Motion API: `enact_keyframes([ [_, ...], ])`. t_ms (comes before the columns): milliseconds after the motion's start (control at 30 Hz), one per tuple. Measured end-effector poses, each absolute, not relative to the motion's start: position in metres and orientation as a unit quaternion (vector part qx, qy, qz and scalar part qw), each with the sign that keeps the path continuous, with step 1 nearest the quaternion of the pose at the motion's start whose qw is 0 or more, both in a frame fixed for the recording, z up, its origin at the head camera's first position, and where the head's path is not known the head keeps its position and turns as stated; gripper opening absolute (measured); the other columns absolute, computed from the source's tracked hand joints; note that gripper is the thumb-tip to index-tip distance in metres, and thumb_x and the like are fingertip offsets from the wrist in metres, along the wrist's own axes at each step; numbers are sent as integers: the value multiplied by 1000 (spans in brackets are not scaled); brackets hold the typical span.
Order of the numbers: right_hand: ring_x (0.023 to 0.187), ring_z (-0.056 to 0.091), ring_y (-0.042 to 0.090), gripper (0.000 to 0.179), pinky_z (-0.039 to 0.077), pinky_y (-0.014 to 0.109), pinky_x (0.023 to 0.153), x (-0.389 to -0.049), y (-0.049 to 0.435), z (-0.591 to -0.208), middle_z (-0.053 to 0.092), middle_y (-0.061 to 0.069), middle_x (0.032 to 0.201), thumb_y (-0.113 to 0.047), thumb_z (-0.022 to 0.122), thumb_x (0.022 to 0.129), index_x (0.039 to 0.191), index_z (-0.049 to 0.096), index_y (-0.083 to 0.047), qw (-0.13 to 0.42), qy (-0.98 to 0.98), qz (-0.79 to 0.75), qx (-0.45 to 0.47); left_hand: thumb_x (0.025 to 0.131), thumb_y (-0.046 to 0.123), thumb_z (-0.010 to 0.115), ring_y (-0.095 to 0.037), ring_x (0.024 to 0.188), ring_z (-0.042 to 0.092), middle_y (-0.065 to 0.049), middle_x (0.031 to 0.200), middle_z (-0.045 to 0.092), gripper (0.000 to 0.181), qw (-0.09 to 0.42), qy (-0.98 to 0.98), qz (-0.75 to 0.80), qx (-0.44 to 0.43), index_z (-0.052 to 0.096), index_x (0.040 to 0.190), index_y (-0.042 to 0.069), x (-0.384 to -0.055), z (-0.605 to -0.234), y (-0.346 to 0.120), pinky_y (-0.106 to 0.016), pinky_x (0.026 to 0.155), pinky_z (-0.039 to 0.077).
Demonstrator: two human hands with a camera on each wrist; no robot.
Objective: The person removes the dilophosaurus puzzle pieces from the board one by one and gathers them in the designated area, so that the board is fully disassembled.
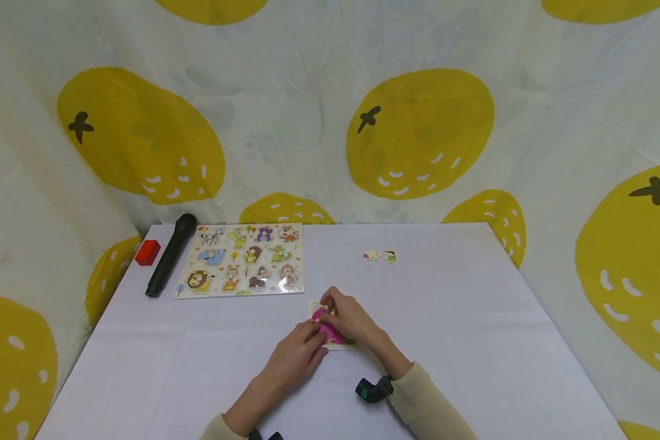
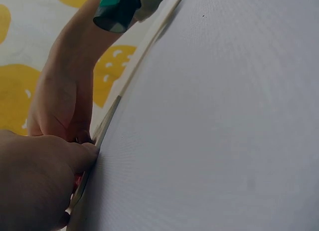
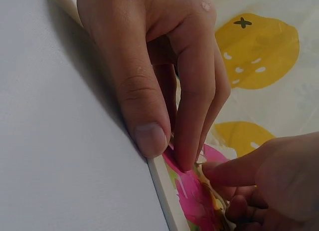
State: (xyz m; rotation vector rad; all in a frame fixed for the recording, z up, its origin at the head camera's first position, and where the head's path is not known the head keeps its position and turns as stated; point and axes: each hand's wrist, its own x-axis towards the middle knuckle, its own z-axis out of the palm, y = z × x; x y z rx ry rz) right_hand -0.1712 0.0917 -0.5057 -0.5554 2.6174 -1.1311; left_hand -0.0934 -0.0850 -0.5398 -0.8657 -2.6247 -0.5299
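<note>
we see a small jigsaw puzzle (image 1: 334, 335) in a pale tray lying flat on the white table (image 1: 462, 330), near its middle, with a bright pink figure showing between the hands. our left hand (image 1: 294, 356) rests at the puzzle's left side, its fingers relaxed and touching it. our right hand (image 1: 354, 316) comes down from the other side with thumb and fingers bent, the gap between them narrow; in the right wrist view the thumb touches the tray's rim and a fingertip meets the pink picture, but we cannot tell whether a piece is pinched there. beyond the right hand, well apart from it, we have loose jigsaw pieces (image 1: 389, 257). farther left lies an animal picture board (image 1: 242, 256), with a black microphone (image 1: 167, 260) along its left side and a red block (image 1: 147, 252) just beside that. behind the table hangs a pale curtain (image 1: 291, 134) printed with big yellow fruit
</note>
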Motion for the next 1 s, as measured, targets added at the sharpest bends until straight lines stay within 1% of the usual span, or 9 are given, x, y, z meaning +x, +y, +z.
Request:
enact_keyframes([
  [233, 75, 56, 11, 20, 48, 18, 65, -177, 97, -509, 65, -1, 88, -17, 69, 94, 113, 63, -17, 80, 879, -437, -172, 92, 31, 73, -25, 121, 61, -8, 122, 67, 34, 158, -923, -181, -301, 74, 117, 8, -93, -539, -85, -36, 101, 55],
  [300, 74, 58, 10, 19, 49, 17, 66, -180, 99, -509, 66, -1, 88, -16, 68, 95, 114, 65, -16, 69, 875, -452, -156, 92, 31, 72, -25, 122, 61, -8, 121, 67, 34, 159, -923, -182, -299, 74, 116, 8, -93, -539, -85, -36, 102, 54],
  [433, 71, 61, 11, 22, 49, 18, 63, -187, 103, -508, 67, 4, 87, -10, 67, 95, 116, 68, -11, 54, 861, -488, -131, 91, 29, 73, -27, 122, 62, -8, 120, 68, 32, 166, -922, -185, -298, 75, 114, 7, -93, -539, -84, -37, 102, 53],
  [600, 74, 62, 11, 27, 49, 20, 66, -199, 109, -507, 68, 5, 92, -8, 66, 94, 120, 68, -8, 35, 858, -502, -102, 91, 30, 73, -26, 121, 61, -8, 120, 68, 32, 163, -923, -185, -296, 75, 114, 8, -93, -540, -84, -37, 103, 53],
  [700, 73, 66, 13, 29, 55, 23, 67, -206, 113, -508, 70, 10, 94, -7, 66, 95, 124, 65, -5, 32, 848, -522, -81, 92, 30, 72, -26, 122, 62, -8, 121, 68, 32, 158, -924, -188, -294, 75, 115, 8, -93, -540, -84, -37, 103, 53],
  [833, 68, 68, 16, 30, 58, 25, 62, -217, 118, -513, 71, 14, 92, -8, 65, 96, 125, 60, -2, 31, 836, -546, -50, 93, 31, 71, -26, 123, 61, -8, 122, 67, 32, 152, -925, -188, -294, 74, 115, 8, -93, -540, -83, -37, 105, 52],
  [1000, 63, 64, 15, 30, 54, 22, 58, -230, 125, -518, 71, 13, 86, -12, 66, 96, 124, 61, -4, 7, 845, -534, -32, 92, 31, 71, -26, 123, 61, -8, 122, 67, 32, 154, -923, -189, -296, 74, 115, 8, -92, -541, -83, -37, 105, 52],
])
